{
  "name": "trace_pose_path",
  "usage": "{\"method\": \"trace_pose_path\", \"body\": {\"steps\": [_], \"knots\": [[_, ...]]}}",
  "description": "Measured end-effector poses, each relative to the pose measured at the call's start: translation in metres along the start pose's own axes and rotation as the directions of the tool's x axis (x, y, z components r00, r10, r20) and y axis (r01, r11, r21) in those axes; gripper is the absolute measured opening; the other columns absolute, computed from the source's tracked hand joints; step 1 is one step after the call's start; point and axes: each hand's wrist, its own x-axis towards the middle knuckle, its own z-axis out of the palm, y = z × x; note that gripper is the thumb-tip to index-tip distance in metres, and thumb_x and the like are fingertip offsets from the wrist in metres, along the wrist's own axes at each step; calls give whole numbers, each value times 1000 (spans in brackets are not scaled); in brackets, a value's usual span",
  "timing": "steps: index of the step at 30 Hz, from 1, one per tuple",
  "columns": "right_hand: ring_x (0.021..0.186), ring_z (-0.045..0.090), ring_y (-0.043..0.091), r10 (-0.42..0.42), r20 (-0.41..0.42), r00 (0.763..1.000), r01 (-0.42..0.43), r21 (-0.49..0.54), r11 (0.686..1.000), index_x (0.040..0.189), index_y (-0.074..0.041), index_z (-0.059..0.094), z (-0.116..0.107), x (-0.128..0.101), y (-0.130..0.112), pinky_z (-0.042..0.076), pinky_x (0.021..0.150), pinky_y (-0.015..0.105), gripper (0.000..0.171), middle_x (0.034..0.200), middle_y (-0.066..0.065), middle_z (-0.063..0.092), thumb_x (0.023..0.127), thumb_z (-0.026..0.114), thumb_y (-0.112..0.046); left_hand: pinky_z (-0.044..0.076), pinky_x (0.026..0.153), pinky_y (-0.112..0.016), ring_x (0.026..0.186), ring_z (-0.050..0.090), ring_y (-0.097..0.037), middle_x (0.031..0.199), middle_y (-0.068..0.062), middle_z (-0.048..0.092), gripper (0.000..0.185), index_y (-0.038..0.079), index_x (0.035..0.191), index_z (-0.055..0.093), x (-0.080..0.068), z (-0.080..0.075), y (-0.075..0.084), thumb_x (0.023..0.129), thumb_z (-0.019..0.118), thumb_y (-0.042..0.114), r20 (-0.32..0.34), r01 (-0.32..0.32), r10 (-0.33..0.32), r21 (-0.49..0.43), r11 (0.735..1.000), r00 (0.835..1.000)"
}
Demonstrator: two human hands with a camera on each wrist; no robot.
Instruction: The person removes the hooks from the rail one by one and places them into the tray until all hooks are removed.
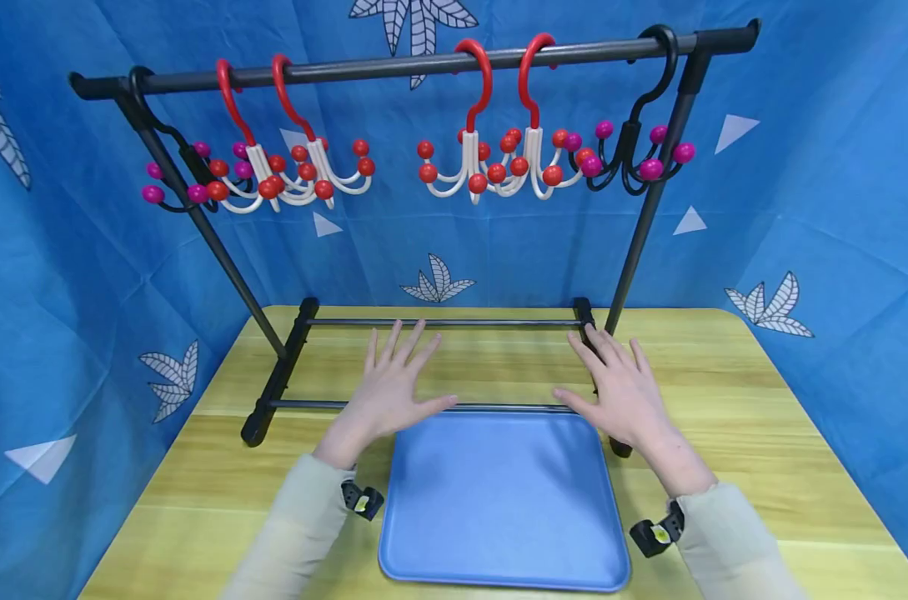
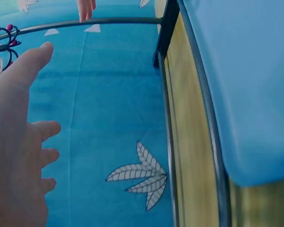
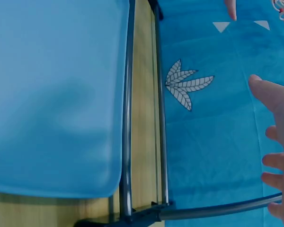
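My left hand (image 1: 393, 387) hovers palm down with spread fingers over the left part of the rack's base, holding nothing. My right hand (image 1: 622, 392) mirrors it near the right foot, fingers spread and nothing in them. Below and between them lies a blue tray (image 1: 502, 500) on the table. Above, the black rack's top bar (image 1: 393, 68) carries several multi-armed hooks. White hooks with red tops and red ball tips hang as a left pair (image 1: 257, 158) and a right pair (image 1: 470, 158). A black hook with magenta tips (image 1: 629, 146) hangs at the right end, another (image 1: 198, 167) at the left.
The rack's slanted posts (image 1: 652, 208) rise from black feet (image 1: 277, 383) joined by two low bars (image 1: 446, 322). A wooden table (image 1: 724, 417) lies beneath. Blue patterned cloth (image 1: 836, 167) encloses the back and sides. Small black wrist cameras (image 1: 363, 502) sit at both sleeves.
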Motion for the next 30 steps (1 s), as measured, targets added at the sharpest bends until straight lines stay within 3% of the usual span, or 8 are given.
{"method": "trace_pose_path", "body": {"steps": [6, 10, 13, 16, 20, 25, 30], "knots": [[123, 40, 36, 11, -76, 997, -10, 23, 1000, 136, -10, 41, 0, 4, 9, 19, 106, 55, 68, 138, 17, 40, 82, 61, -47, -8, 110, -50, 140, 2, -29, 152, -3, 14, 85, 25, 146, 19, -2, -12, -16, 79, 42, 72, -42, 18, -17, 39, 999, 999], [115, 47, 37, 53, -138, 989, -42, 87, 995, 127, -5, 51, 2, 5, 19, 31, 100, 54, 51, 128, 19, 50, 85, 62, -32, 2, 112, -49, 138, 17, -30, 148, -7, 26, 82, 18, 144, 26, -6, -19, -30, 81, 45, 67, -86, 31, -28, 31, 999, 996], [108, 52, 37, 115, -193, 974, -85, 158, 984, 121, -4, 55, 3, 7, 25, 43, 86, 53, 40, 120, 19, 56, 87, 60, -25, 15, 110, -51, 132, 30, -32, 143, -11, 36, 76, 13, 141, 33, -10, -25, -41, 83, 49, 61, -134, 47, -44, 21, 999, 990], [93, 59, 36, 196, -224, 955, -143, 232, 962, 117, -5, 58, 2, 11, 31, 48, 64, 48, 34, 113, 19, 58, 89, 57, -24, 27, 104, -51, 124, 41, -32, 134, -13, 46, 66, 10, 134, 42, -13, -32, -52, 85, 52, 53, -207, 70, -69, -4, 998, 976], [82, 60, 34, 298, -226, 927, -218, 322, 921, 113, -4, 60, -1, 18, 38, 45, 58, 45, 30, 108, 18, 60, 90, 55, -23, 36, 95, -51, 113, 50, -32, 123, -13, 55, 53, 7, 125, 53, -15, -41, -64, 88, 53, 45, -308, 111, -121, -47, 993, 944], [91, 61, 32, 404, -233, 885, -281, 425, 860, 109, 0, 61, -6, 30, 47, 47, 75, 46, 28, 104, 18, 63, 91, 52, -20, 43, 84, -51, 99, 57, -34, 111, -14, 61, 39, 7, 115, 60, -18, -53, -75, 90, 54, 35, -431, 136, -173, -115, 984, 885], [95, 61, 32, 463, -237, 854, -307, 489, 816, 116, 1, 54, -13, 41, 53, 49, 82, 44, 33, 109, 19, 61, 91, 52, -20, 45, 74, -47, 90, 58, -30, 101, -14, 62, 30, 5, 108, 64, -21, -66, -82, 91, 54, 28, -525, 140, -218, -184, 973, 823]]}}
